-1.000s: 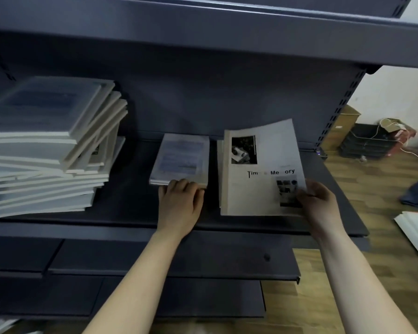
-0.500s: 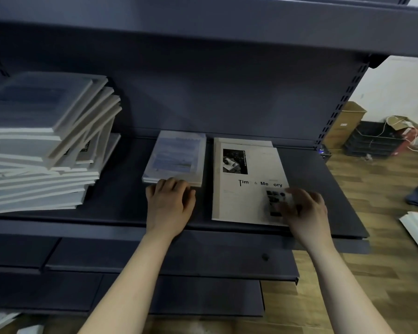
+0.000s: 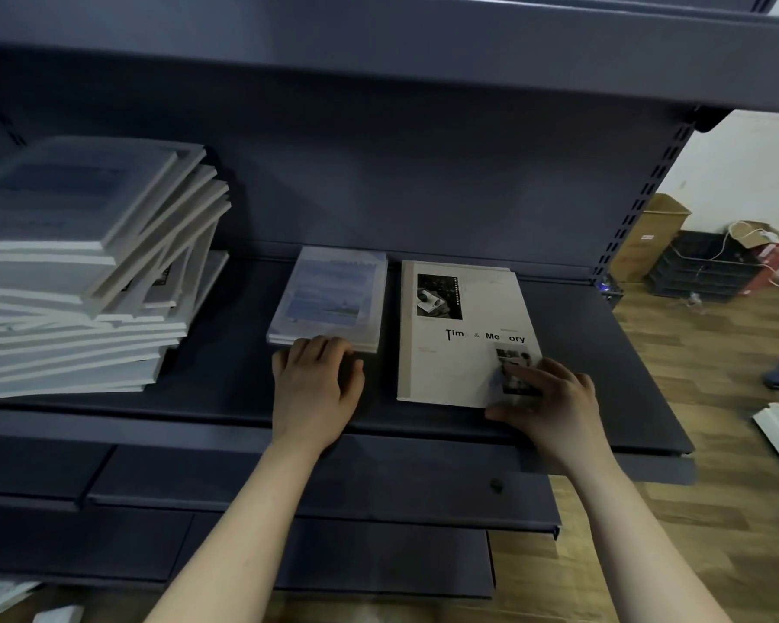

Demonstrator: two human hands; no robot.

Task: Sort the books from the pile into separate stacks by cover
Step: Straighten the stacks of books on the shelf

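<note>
At nine o'clock on the dark shelf (image 3: 603, 375) sits the untidy pile of books (image 3: 77, 272). At centre lies the blue-cover stack (image 3: 329, 299). The left hand (image 3: 315, 388), at its six o'clock, presses loosely bent fingertips against the near edge, grasping nothing. At the stack's three o'clock lies the "Time & Memory" stack (image 3: 459, 335). The right hand (image 3: 554, 402) rests spread, released fingers on its five o'clock corner.

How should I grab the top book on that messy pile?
Probably by its right edge, reaching in from the right. The top book lies face up on the pile with nothing on it, and that edge faces open shelf, so a thumb on top and fingers under should fit.
</note>
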